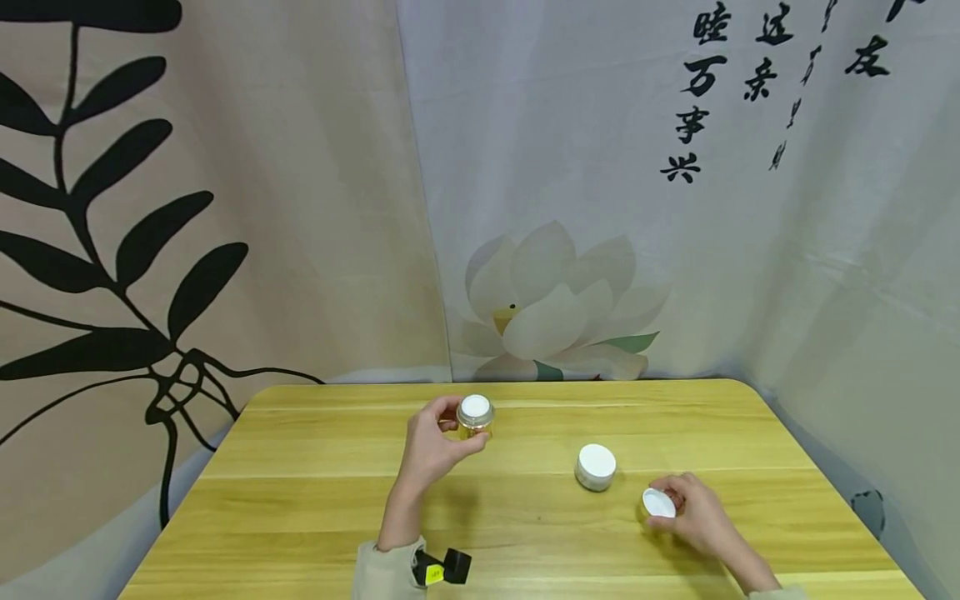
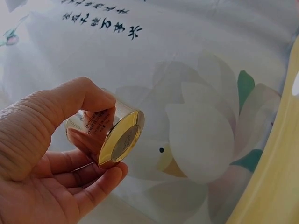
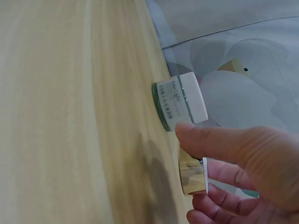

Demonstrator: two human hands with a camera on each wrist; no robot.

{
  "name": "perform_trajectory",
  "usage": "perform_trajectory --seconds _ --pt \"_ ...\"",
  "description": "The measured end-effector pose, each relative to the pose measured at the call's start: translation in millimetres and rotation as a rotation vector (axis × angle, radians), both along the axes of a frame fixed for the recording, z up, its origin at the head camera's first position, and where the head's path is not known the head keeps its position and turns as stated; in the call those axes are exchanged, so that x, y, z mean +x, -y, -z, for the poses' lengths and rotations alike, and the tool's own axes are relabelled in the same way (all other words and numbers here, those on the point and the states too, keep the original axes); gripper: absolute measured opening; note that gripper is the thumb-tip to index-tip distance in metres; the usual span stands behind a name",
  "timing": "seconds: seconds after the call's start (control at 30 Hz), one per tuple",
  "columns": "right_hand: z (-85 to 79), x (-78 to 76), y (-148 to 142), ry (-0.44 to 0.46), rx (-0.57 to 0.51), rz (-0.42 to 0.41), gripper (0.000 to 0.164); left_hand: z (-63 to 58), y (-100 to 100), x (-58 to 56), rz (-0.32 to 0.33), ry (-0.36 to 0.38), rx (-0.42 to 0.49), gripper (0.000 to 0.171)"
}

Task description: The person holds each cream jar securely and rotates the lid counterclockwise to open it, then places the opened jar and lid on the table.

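My left hand holds a small shiny gold cosmetic jar above the table's far part, thumb on one side and fingers on the other. Its top is a white disc in the head view; the left wrist view shows printed lettering and a gold-rimmed base. My right hand pinches a gold jar lid by its sides, low over the table at the right, its white inside facing up. Between the hands stands a second jar, upright, with a white lid and a greenish labelled body.
The wooden table has a light grain and rounded far corners. Behind it hangs a curtain printed with a lotus, dark leaves and writing. A black wrist device with a yellow tag sits at the left cuff.
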State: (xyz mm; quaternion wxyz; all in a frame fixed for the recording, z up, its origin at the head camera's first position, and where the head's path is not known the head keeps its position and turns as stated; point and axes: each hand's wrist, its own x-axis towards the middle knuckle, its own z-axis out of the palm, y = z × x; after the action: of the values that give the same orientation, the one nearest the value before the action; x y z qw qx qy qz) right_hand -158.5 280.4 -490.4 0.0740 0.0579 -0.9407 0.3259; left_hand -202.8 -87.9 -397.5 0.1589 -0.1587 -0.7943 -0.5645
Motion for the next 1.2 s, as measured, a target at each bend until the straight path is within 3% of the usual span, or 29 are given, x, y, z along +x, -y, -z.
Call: perform_trajectory --seconds 0.2,0.8,1.2 --pt "4.1 1.3 -1.8 0.063 0.012 0.005 0.047 0.8 0.1 0.0 0.002 0.002 -0.004 0.041" --pt "8.0 0.8 -2.7 0.123 0.024 -0.009 0.049 2.7 4.8 0.0 -0.021 0.034 -0.010 0.041" --pt "8.4 0.8 -1.0 0.124 0.038 -0.014 0.047 14.2 13.1 -1.9 -0.052 0.081 -0.035 0.043"
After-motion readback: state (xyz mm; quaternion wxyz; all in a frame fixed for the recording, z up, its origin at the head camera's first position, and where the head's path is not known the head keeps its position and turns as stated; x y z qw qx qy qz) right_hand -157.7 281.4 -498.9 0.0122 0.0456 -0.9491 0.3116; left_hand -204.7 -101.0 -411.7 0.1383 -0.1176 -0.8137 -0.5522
